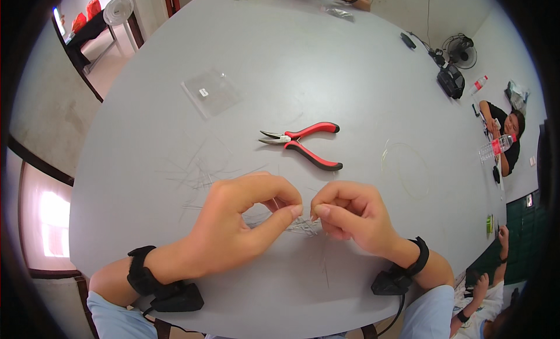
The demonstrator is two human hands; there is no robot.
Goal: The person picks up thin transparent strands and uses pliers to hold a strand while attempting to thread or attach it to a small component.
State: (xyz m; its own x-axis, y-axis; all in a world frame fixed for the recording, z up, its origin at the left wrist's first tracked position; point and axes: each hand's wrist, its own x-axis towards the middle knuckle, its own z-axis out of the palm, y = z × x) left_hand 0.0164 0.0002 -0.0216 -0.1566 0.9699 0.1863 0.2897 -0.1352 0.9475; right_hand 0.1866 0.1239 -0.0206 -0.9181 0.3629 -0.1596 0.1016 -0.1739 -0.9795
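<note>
Left hand (248, 216) and right hand (357, 215) are pinching closed — contents unclear. Thin wires (301, 226) are lying loose beneath; either hand, brushing low, could be scattering them.

This looks like a craft workroom: pliers (289, 141) and thin wires (303, 227) lie on a big shared tabletop (361, 82), with several people (513, 155) around its edge.
</note>
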